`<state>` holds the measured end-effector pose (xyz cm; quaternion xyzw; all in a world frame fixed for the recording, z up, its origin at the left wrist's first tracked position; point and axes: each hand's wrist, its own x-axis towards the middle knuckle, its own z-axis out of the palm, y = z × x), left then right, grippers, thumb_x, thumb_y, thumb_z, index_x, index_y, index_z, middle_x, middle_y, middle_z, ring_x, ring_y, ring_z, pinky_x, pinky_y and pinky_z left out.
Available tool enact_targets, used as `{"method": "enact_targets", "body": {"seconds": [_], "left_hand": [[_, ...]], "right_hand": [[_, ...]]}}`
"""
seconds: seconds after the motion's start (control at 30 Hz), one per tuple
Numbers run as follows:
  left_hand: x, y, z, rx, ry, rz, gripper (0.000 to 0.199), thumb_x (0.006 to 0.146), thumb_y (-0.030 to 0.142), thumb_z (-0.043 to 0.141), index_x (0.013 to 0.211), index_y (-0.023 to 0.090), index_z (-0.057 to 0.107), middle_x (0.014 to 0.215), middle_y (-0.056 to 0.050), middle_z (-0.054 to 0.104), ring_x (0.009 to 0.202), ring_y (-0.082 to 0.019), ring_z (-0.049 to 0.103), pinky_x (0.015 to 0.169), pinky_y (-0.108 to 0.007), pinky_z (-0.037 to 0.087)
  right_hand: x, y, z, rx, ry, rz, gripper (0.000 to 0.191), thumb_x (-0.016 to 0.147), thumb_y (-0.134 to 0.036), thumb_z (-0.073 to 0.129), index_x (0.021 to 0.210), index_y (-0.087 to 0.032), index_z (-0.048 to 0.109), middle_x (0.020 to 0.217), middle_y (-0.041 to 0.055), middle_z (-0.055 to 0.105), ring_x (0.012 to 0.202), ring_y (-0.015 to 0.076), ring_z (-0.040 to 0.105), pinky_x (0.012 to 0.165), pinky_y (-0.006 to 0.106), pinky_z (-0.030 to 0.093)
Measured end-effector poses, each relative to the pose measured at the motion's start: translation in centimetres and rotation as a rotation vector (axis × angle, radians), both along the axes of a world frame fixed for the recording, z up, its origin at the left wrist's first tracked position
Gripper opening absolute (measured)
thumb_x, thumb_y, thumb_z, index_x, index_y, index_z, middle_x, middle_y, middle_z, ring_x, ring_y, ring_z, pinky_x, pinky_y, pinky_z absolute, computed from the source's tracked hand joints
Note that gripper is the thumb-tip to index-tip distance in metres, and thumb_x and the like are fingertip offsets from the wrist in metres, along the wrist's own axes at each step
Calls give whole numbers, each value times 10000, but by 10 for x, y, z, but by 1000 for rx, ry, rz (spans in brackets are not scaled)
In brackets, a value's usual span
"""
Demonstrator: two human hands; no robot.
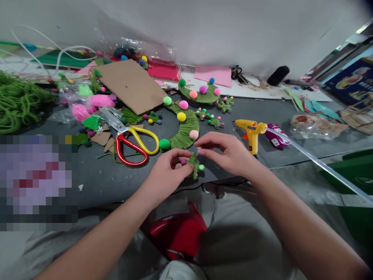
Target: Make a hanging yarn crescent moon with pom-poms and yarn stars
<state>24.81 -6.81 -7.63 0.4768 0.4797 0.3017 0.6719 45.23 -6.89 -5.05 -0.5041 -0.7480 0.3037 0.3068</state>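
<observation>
The left grip [180, 168] pinches the green star [194, 166] near the table's [116, 186] front edge.

**Small green star, two pom-poms on**

Star-shaped piece [194, 166], green and fuzzy-looking, is sitting in the grip of the left hand [175, 169], above the near edge of the dark table [101, 182]. Purple pom-pom [183, 162] is showing on its left side, light green pom-pom [201, 167] on the tip of its right arm. Upper and lower arms are pointing away from and toward the wearer. Part of the piece is hiding behind the thumb.
</observation>
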Motion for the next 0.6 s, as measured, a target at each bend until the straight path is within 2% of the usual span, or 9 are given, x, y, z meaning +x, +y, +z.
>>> {"method": "enact_targets", "body": {"seconds": [0.13, 0.3, 0.47, 0.6], "left_hand": [[-1, -1, 1, -21, 6, 5, 332, 703, 263, 763, 1003, 160, 667, 871, -4, 613, 771, -123, 576, 708, -240, 483], [-1, 0, 2, -52, -38, -8, 322, 717, 254, 761, 999, 150, 645, 863, -6, 624, 777, -120, 583, 709, -235, 491], [0, 1, 4, -60, -48, -7, 298, 719, 236, 760, 983, 147, 652, 860, -12, 634, 780, -123, 591, 702, -235, 499], [0, 1, 3, -70, -49, 0, 309, 709, 231, 759, 988, 149, 655, 861, -16, 642, 784, -131, 599, 689, -239, 503]], "right_hand": [[1, -1, 0, -16, 9, -13, 184, 927, -335, 634, 1037, -219, 726, 1018, 46, 742, 899, 195, 677, 814, 310, 533], [-1, -2, 4, 21, 9, 92, 154, 932, -306, 636, 1013, -228, 742, 1030, 57, 727, 955, 204, 668, 868, 323, 528], [-2, -5, 4, -25, 5, 84, 147, 932, -276, 628, 1039, -231, 718, 1050, 57, 724, 962, 208, 666, 882, 332, 531], [-4, -4, 2, 24, 18, 125, 123, 930, -266, 637, 999, -218, 728, 1025, 55, 706, 931, 189, 658, 877, 314, 520]]}}
